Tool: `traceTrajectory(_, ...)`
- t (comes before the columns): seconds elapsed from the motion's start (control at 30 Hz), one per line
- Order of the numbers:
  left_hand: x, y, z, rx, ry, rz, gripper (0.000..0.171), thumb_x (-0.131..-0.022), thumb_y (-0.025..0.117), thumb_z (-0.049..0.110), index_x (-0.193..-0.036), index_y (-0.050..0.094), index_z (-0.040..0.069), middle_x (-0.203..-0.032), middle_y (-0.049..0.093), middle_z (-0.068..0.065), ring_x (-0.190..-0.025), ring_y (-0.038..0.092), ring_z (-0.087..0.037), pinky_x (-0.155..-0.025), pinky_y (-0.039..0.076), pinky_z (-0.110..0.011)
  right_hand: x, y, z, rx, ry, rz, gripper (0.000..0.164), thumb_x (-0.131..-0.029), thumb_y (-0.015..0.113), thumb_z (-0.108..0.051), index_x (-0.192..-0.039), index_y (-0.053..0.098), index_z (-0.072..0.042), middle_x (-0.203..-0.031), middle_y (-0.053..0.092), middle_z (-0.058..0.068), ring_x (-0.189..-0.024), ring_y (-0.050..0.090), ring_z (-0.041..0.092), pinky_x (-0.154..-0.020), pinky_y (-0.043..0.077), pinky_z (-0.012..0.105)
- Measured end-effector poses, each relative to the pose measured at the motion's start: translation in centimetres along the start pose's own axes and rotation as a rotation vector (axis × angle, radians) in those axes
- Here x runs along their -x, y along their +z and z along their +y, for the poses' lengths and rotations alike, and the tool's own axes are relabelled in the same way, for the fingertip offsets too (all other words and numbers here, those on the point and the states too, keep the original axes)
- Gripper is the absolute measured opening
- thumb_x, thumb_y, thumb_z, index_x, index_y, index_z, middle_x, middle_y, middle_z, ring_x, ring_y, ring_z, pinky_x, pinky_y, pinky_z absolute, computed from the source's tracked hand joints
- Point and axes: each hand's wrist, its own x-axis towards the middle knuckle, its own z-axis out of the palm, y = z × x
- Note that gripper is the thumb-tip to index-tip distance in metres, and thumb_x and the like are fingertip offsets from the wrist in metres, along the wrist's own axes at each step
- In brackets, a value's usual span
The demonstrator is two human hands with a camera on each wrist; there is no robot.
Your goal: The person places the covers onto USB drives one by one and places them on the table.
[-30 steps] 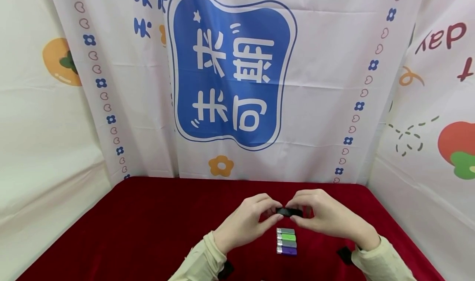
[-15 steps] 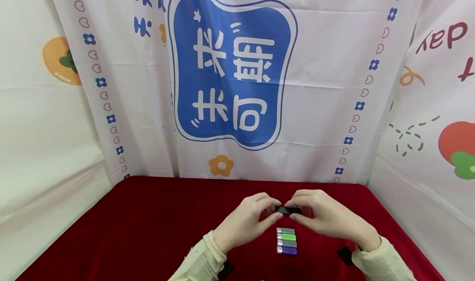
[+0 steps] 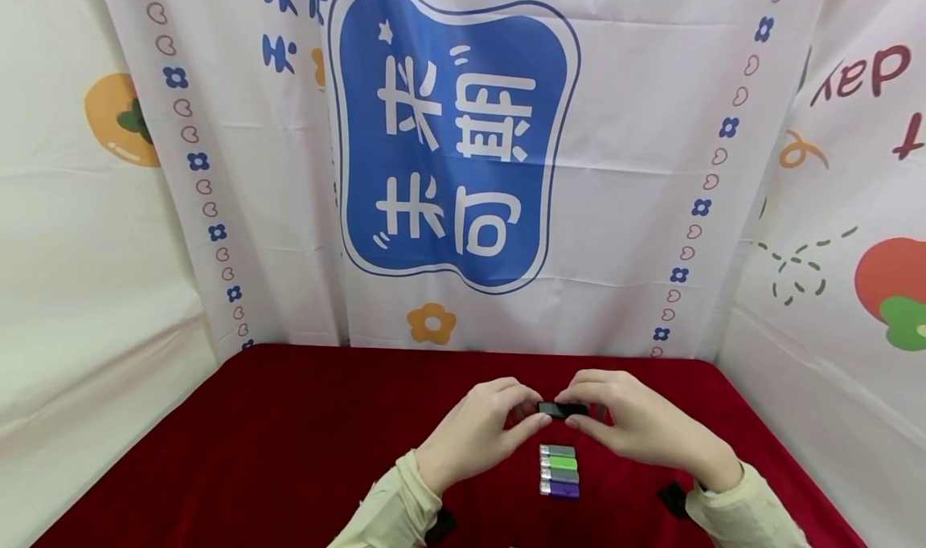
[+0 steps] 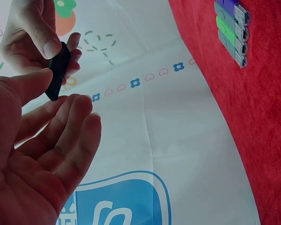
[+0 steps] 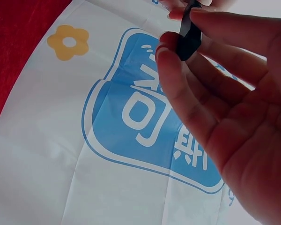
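Note:
Between both hands, above the red cloth, is a small flat black USB flash drive (image 3: 555, 410), its long side running from hand to hand. My left hand (image 3: 493, 423) pinches its left end between thumb and fingertips. The right end sits between the thumb and fingers of my right hand (image 3: 628, 415). In the left wrist view the black flash drive (image 4: 60, 70) stands at a slant, its lower end at the left thumb tip. In the right wrist view the right thumb lies along the black flash drive (image 5: 191, 35), with fingertips on its other side.
Just below the hands, several USB flash drives (image 3: 559, 476) lie side by side in a neat column, grey, green and purple, metal plugs to the left. Red cloth (image 3: 289, 451) covers the table. A white printed curtain (image 3: 615, 210) hangs behind it. A dark block (image 3: 674, 500) shows beside the right sleeve.
The black flash drive has risen and turned slightly, showing a flatter face. The left fingertips have drawn back a little to the left. The column of drives stays as it was.

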Motion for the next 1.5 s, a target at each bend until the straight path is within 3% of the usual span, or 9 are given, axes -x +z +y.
traceTrajectory(0.4,0.05,-0.04,0.0,-0.027,0.007,-0.018,0.017,-0.094,0.069,0.024,-0.104,0.071,0.011,-0.088,0.061,0.008,-0.077,0.054,0.001,-0.07,0.046,-0.011,-0.08,0.18,-0.1,0.026,-0.005,0.007,0.027,-0.084,0.077,-0.004,-0.108,0.072,-0.015,-0.102,0.063,-0.012,-0.085,0.057,0.003,-0.071,0.051,0.023)
traceTrajectory(0.63,0.09,-0.03,-0.04,-0.044,0.05,-0.007,0.016,-0.094,0.07,0.022,-0.103,0.072,0.009,-0.088,0.062,0.007,-0.076,0.053,0.001,-0.07,0.046,-0.011,-0.22,0.35,-0.38,0.035,-0.008,0.013,0.028,-0.083,0.077,0.0,-0.108,0.072,-0.011,-0.102,0.063,-0.009,-0.087,0.06,0.007,-0.073,0.053,0.025)
traceTrajectory(0.9,0.18,0.0,-0.31,-0.08,0.097,0.012,0.015,-0.094,0.069,0.021,-0.102,0.074,0.009,-0.089,0.064,0.004,-0.08,0.057,-0.001,-0.074,0.046,-0.01,-0.52,0.93,-0.44,0.063,-0.082,0.044,0.029,-0.081,0.075,0.008,-0.107,0.073,-0.006,-0.1,0.064,-0.004,-0.087,0.061,0.009,-0.075,0.052,0.021)
traceTrajectory(1.03,0.12,0.01,-0.43,-0.09,0.111,0.015,0.016,-0.094,0.069,0.021,-0.103,0.074,0.008,-0.089,0.064,0.003,-0.08,0.058,-0.002,-0.074,0.045,-0.009,-0.54,0.99,-0.45,0.078,-0.067,0.044,0.028,-0.081,0.076,0.006,-0.106,0.074,-0.007,-0.1,0.064,-0.005,-0.088,0.061,0.008,-0.076,0.052,0.021)
traceTrajectory(1.5,0.09,-0.24,-0.24,-0.048,0.039,-0.067,0.012,-0.094,0.069,0.024,-0.097,0.071,0.012,-0.08,0.056,0.011,-0.071,0.051,0.001,-0.065,0.042,-0.008,-0.4,0.79,-0.46,0.016,0.035,-0.047,0.024,-0.085,0.075,-0.002,-0.108,0.073,-0.011,-0.101,0.064,-0.01,-0.087,0.06,0.005,-0.073,0.054,0.027)
